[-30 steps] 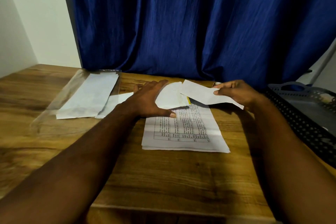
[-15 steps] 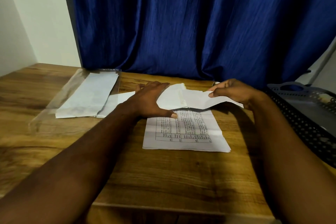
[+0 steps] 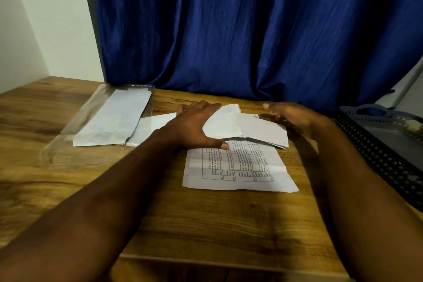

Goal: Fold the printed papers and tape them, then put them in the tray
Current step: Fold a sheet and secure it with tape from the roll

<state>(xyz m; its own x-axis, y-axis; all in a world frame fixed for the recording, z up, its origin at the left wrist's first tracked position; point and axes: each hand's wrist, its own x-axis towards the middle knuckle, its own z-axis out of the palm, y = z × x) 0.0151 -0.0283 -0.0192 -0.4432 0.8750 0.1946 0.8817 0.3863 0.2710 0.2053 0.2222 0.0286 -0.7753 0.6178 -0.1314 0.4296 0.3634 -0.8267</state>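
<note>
A white sheet (image 3: 223, 125) is being folded on top of a stack of printed papers (image 3: 240, 168) with a table of text, in the middle of the wooden table (image 3: 206, 224). My left hand (image 3: 194, 126) lies flat on the sheet's left part, thumb stretched onto the printed stack. The sheet's right flap (image 3: 263, 131) is folded over to the left and lies low. My right hand (image 3: 295, 119), blurred, sits at the flap's right edge with its fingers stretched out and holds nothing that I can see. The dark mesh tray (image 3: 370, 151) stands at the right edge.
A clear plastic sleeve (image 3: 75, 130) with a folded white paper (image 3: 112, 121) on it lies at the back left, another white sheet (image 3: 151, 126) beside it. A blue curtain (image 3: 229, 30) hangs behind the table. Bare wood lies in front of the papers.
My right hand carried the flap leftward and down over the sheet, then let go of it. My left hand stayed pressed on the sheet.
</note>
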